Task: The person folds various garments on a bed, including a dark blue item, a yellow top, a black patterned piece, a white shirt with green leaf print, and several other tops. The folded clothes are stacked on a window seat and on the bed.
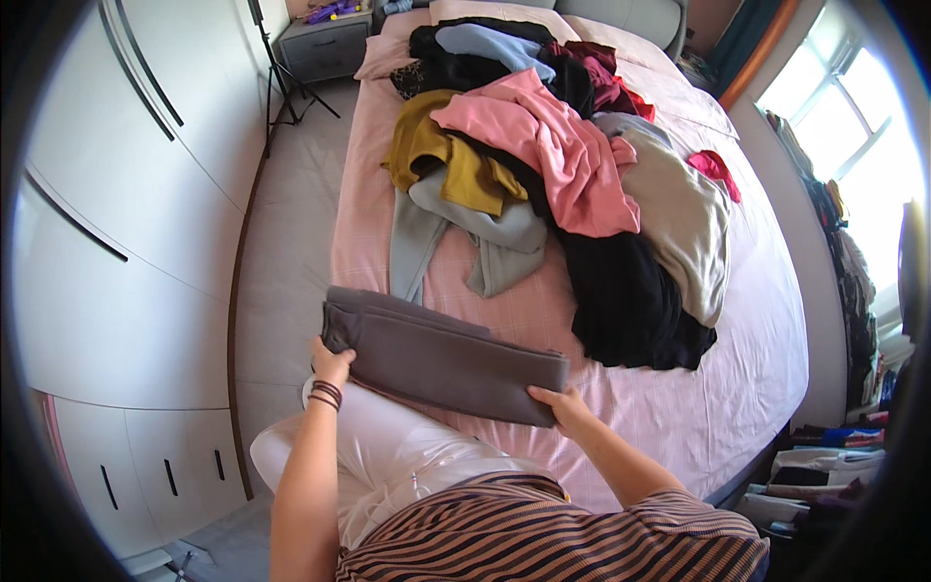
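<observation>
A folded dark grey-brown garment (436, 359), long and flat, is held up above the front of the bed by both hands. At its left end, my left hand (334, 363) grips it, the thumb on top and dark bands around the wrist. My right hand (561, 405) pinches the lower corner at the other end, its fingers hidden behind the cloth. Just beyond the garment lie light grey-green trousers (509, 238), with a mustard top (432, 145) over them. Which kind of garment I hold cannot be made out.
A heap on the pink bed (747, 339) includes a pink top (543, 136), a beige garment (679, 204) and black clothing (621, 301). White wardrobes (136, 242) line the left side. A tripod (276, 87) stands near a grey nightstand (325, 48). More clothes (815, 475) are stacked at right.
</observation>
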Demonstrator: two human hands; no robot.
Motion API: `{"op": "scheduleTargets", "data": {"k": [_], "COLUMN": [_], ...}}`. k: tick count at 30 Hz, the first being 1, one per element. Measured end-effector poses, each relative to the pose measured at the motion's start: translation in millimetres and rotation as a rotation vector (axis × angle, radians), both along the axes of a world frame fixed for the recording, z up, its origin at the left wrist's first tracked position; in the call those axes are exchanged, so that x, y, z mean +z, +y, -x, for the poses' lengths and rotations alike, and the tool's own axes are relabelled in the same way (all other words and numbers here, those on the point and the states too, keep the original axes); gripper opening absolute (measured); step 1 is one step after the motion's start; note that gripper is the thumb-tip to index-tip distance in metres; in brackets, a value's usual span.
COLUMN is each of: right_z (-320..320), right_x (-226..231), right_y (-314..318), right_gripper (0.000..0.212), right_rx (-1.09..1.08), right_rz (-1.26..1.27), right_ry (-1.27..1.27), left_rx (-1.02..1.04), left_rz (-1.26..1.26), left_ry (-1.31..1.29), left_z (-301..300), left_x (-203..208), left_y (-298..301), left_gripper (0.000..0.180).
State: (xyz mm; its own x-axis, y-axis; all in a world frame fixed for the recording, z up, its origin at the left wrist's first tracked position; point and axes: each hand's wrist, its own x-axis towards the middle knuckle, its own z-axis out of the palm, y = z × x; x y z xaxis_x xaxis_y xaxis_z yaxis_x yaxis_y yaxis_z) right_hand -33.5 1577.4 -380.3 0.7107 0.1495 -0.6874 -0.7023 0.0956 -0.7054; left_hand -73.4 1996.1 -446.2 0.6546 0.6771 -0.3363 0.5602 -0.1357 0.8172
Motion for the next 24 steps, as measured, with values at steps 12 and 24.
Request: {"op": "scheduleTargets", "data": {"k": [12,24], "right_z": [-86.7,-115.7], "right_x": [31.7,58.6], "right_y": [-3.9,21.4], "right_gripper": [0.053,0.085], "right_rx": [0.973,1.711], "right_rz": [0.592,0.687], "right_ry": [-0.261,0.005], "left_rx": [-0.826,-0.799], "left_rz": [-0.749,-0.722], "left_ry": [0.223,0.226], "left_z": [-28.9,-29.3], "left_x": [48.4,40.3], "left_y": [-90.3,-83.5], "left_gripper": [0.073,0.074]}}
